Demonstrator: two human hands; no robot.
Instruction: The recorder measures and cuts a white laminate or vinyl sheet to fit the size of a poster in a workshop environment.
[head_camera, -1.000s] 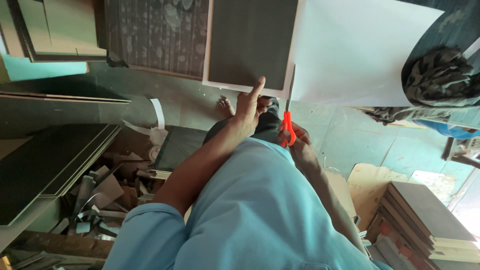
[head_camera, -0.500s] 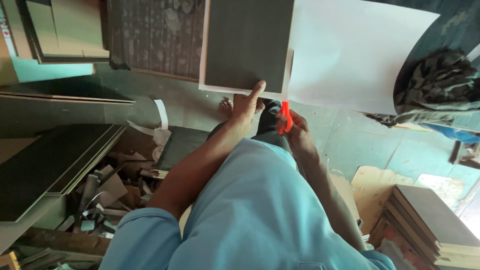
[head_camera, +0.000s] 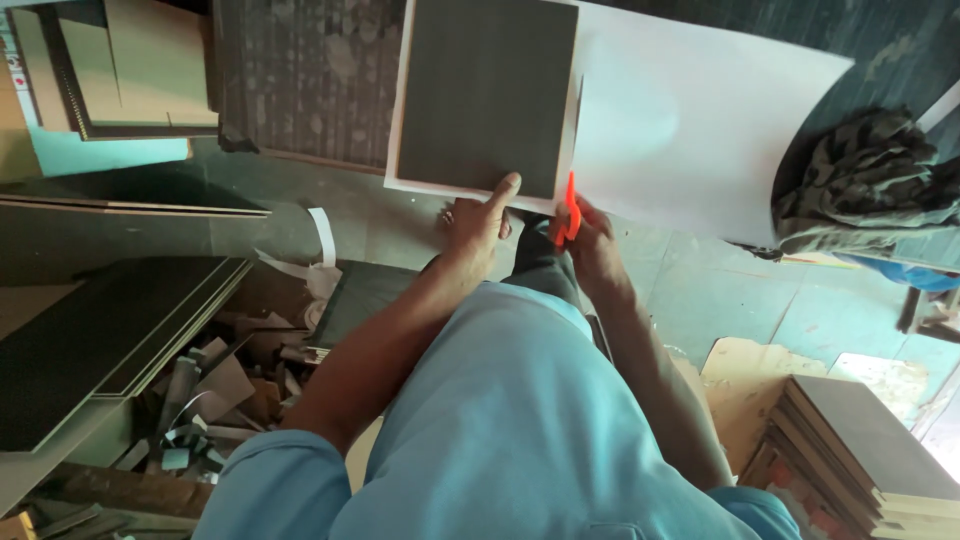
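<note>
Grey board (head_camera: 487, 95) under left hand (head_camera: 478, 222) | white sheet (head_camera: 690, 120) beside | scraps (head_camera: 200, 400) left

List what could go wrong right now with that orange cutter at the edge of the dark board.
1. The left hand pins the dark board with its finger close to the orange cutter held by the right hand; a slip could likely nick it.
2. The white sheet curls upward at its far side, so it may shift and the cut may wander.
3. Both hands work over the person's own leg, near the blade's path.
</note>
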